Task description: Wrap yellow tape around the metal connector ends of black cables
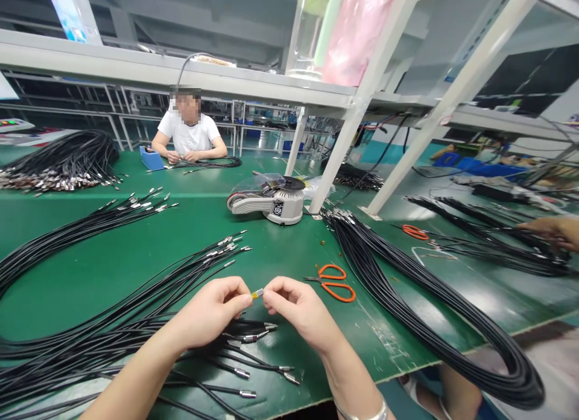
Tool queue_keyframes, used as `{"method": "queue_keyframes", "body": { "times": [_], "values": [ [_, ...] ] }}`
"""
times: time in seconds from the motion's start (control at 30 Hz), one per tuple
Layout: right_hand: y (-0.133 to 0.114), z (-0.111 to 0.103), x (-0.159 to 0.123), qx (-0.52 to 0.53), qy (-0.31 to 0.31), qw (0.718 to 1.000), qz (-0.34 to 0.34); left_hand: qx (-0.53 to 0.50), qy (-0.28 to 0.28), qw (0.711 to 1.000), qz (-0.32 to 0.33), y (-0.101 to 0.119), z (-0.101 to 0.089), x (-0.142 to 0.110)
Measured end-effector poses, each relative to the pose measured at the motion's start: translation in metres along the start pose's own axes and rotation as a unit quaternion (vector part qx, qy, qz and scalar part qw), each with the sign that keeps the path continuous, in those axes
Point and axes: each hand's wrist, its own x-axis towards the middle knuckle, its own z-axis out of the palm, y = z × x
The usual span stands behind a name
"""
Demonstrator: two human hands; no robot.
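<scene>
Between my two hands is a small silver cable connector [260, 292] with a bit of yellow tape around it. My left hand [217, 308] pinches its yellow side between thumb and finger. On the other side, my right hand [301, 308] has its thumb and fingertips closed on the silver tip. The cable behind the connector is hidden by my left hand. Loose black cables [149, 335] with metal ends lie below and left of my left hand. Orange-handled scissors [323, 280] rest on the green table just beyond my right hand.
A round tape dispenser [283, 209] stands ahead. Bundled black cables [407, 275] loop over the table edge at right; more cables [67, 160] lie far left. White shelf posts [341, 148] rise from the table. A person [192, 136] sits opposite; another person's hand [552, 230] is at right.
</scene>
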Motion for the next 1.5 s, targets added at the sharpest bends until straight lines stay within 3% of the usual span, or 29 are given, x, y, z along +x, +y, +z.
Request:
{"method": "queue_keyframes", "body": {
  "times": [0.17, 0.37, 0.53, 0.63, 0.73, 0.93, 1.27, 1.4, 1.5],
  "values": [
    [-0.001, 0.005, -0.006, -0.019, 0.024, 1.0, -0.001, 0.072, -0.02, 0.997, 0.034, 0.002, 0.006, 0.0],
    [-0.003, 0.001, -0.018, -0.057, -0.004, 0.998, 0.005, 0.161, 0.013, 0.982, 0.094, 0.006, 0.015, 0.001],
    [0.002, -0.005, -0.02, -0.063, -0.042, 0.997, -0.002, 0.166, -0.033, 0.984, 0.053, 0.011, 0.01, -0.007],
    [0.009, -0.004, -0.019, -0.051, -0.028, 0.998, -0.008, 0.149, 0.039, 0.987, 0.036, 0.006, -0.006, -0.021],
    [0.014, -0.002, -0.02, -0.048, -0.019, 0.999, -0.003, 0.2, 0.097, 0.974, 0.033, -0.007, -0.018, -0.035],
    [0.018, 0.001, -0.024, -0.073, -0.015, 0.997, -0.018, 0.285, 0.031, 0.956, 0.064, -0.014, -0.006, -0.036],
    [0.017, 0.003, -0.032, -0.097, -0.004, 0.995, -0.028, 0.246, 0.013, 0.969, 0.027, 0.0, 0.015, -0.027],
    [0.02, 0.003, -0.033, -0.107, -0.01, 0.994, -0.031, 0.284, 0.003, 0.959, 0.011, 0.0, 0.017, -0.026],
    [0.02, 0.003, -0.033, -0.12, -0.003, 0.992, -0.036, 0.336, 0.001, 0.941, 0.041, 0.002, 0.017, -0.025]
  ]
}}
